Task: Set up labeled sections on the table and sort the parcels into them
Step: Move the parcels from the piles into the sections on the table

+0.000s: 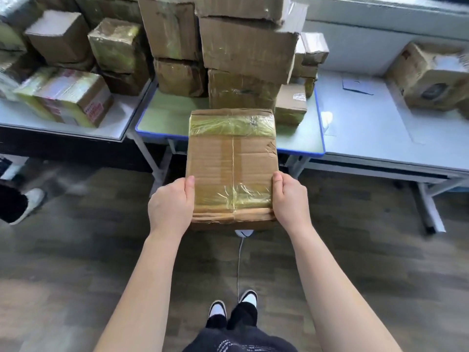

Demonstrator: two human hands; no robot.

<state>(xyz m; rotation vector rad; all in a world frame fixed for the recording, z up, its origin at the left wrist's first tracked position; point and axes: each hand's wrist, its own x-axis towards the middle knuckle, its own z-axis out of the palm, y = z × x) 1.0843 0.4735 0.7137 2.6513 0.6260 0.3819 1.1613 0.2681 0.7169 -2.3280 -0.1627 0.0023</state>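
Now we hold a tape-wrapped cardboard parcel (232,161) in the air just in front of the green worktop (167,118). Our left grip (171,203) and right grip (290,199) clasp its near corners, thumbs on top. Stacked cartons (241,54) stand on that worktop.

A: Tall carton stack (241,59) walls off the back of the green tabletop (165,115); only its front-left strip lies bare.
B: White tabletop (368,123) to the right, mostly bare, one box (431,77) at its far end. Left tabletop (121,115)? Packed with parcels (73,97), front edge barely free.
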